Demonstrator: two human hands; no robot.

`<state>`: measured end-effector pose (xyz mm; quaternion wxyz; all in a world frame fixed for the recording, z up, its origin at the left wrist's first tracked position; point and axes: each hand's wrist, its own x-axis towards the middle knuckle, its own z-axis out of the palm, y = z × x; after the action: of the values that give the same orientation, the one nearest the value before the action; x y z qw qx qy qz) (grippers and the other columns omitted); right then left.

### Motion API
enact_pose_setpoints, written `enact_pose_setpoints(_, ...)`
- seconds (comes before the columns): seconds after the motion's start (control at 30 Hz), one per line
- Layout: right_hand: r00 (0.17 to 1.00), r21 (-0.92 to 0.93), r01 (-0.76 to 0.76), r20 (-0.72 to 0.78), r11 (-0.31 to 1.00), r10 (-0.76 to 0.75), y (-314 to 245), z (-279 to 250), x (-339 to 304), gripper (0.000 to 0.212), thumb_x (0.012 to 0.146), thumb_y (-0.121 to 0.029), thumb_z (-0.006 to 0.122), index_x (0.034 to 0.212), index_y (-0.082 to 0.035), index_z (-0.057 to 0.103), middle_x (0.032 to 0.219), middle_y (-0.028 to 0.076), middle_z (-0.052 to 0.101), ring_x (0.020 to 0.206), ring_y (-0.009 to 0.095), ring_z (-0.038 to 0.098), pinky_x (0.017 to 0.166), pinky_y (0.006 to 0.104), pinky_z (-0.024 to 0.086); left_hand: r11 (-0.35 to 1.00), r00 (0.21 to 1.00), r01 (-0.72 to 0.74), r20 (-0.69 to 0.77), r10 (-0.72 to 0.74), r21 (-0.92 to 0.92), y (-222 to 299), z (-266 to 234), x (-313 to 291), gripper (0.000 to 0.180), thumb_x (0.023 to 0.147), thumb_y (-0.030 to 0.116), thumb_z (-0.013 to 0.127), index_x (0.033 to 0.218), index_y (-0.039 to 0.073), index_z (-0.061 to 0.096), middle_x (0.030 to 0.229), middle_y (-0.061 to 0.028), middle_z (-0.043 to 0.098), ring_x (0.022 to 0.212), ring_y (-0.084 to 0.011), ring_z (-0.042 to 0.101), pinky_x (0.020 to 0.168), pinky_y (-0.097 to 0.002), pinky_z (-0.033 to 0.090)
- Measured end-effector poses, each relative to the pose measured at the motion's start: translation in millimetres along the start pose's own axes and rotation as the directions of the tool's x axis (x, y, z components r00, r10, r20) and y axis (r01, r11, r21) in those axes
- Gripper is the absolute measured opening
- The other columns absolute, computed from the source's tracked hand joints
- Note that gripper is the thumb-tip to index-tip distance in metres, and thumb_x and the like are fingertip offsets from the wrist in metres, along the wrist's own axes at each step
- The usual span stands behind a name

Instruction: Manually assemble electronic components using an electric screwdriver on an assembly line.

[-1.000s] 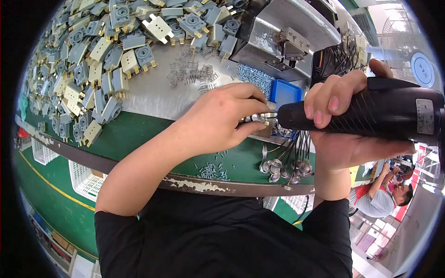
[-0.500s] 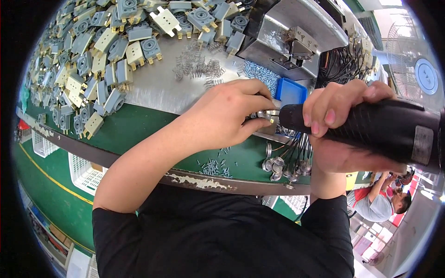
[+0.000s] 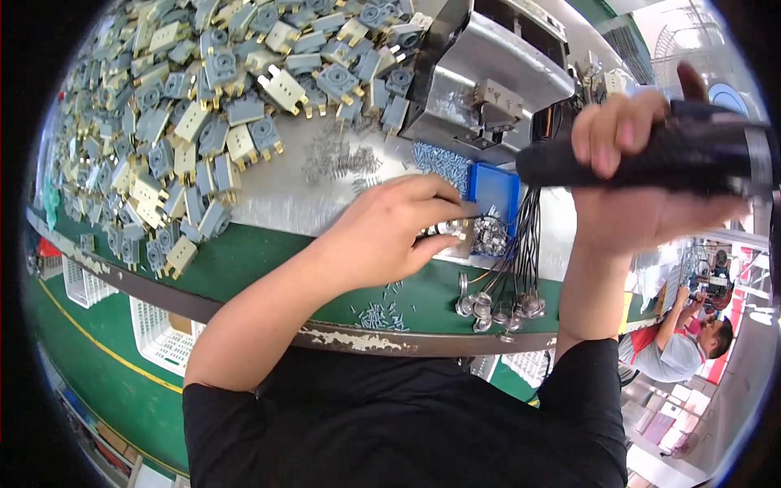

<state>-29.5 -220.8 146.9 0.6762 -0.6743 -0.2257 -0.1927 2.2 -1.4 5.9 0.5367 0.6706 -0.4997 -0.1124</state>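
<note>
A small silvery metal part [image 3: 450,228] is held low over the bench, pinched narrowly between the thumb and fingers of the left hand [image 3: 390,228]; its exact form is mostly hidden. A black cylindrical power driver [image 3: 667,167] is gripped by the right hand [image 3: 626,215], its body wrapped by the fingers, between two and three o'clock from the part; its nose is seen well apart from the part, and is blurred. A blue plastic tray [image 3: 495,180] is placed between one and two o'clock, and round silvery discs [image 3: 482,307] are seen at five o'clock. In this inspection's judgement, the pinch should be firm, the fingertips held clear of the driver's line, and the driver presented squarely.
</note>
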Motion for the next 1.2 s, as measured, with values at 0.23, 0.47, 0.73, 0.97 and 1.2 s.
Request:
enact_pose_setpoints(0.23,0.947,0.007,0.063,-0.317,0.998,-0.057,30,-8,24,0.117,0.079,-0.102,0.036,0.144,-0.005,0.047,0.081,0.007,0.057,0.065,0.02,0.054,0.064,0.0397,0.046,1.0,1.0,0.022,-0.014,-0.022,0.002,4,1,-1,0.03,0.083,0.01,0.084,0.111,0.002,0.076,0.116,-0.0129,0.072,0.105,-0.0335,0.071,0.089,-0.0424,0.058)
enact_pose_setpoints(0.47,0.928,0.008,0.052,-0.369,0.999,-0.045,41,-20,18,0.116,0.081,-0.101,0.036,0.143,-0.004,0.046,0.081,0.007,0.057,0.064,0.02,0.054,0.063,0.0405,0.047,1.0,1.0,0.013,-0.002,-0.013,0.012,1,1,0,0.031,0.083,0.01,0.085,0.112,0.004,0.076,0.116,-0.012,0.072,0.105,-0.0321,0.071,0.089,-0.0423,0.059)
enact_pose_setpoints(0.73,0.918,-0.016,0.071,-0.39,0.997,-0.072,46,-21,16,0.112,0.083,-0.1,0.035,0.14,-0.004,0.047,0.08,0.008,0.057,0.063,0.021,0.055,0.063,0.0406,0.048,1.0,1.0,0.014,0.001,-0.014,0.01,-1,0,1,0.031,0.082,0.01,0.085,0.111,0.005,0.076,0.115,-0.011,0.073,0.105,-0.0319,0.071,0.089,-0.0423,0.059)
enact_pose_setpoints(0.97,0.901,0.078,0.014,-0.433,0.997,0.021,48,-13,17,0.116,0.077,-0.103,0.037,0.137,-0.005,0.049,0.078,0.009,0.055,0.062,0.022,0.054,0.063,0.0395,0.047,1.0,1.0,0.017,0.005,-0.017,0.002,1,-1,1,0.032,0.083,0.01,0.084,0.113,0.004,0.076,0.116,-0.011,0.073,0.105,-0.032,0.072,0.09,-0.0423,0.058)
enact_pose_setpoints(1.2,0.89,-0.177,-0.156,-0.452,0.972,0.061,31,20,19,0.117,0.078,-0.103,0.037,0.14,-0.004,0.049,0.077,0.008,0.054,0.061,0.021,0.054,0.061,0.0389,0.046,0.999,0.999,0.032,0.006,-0.032,-0.01,0,0,-2,0.033,0.085,0.013,0.083,0.116,0.004,0.075,0.119,-0.012,0.072,0.107,-0.0328,0.071,0.093,-0.0428,0.057)
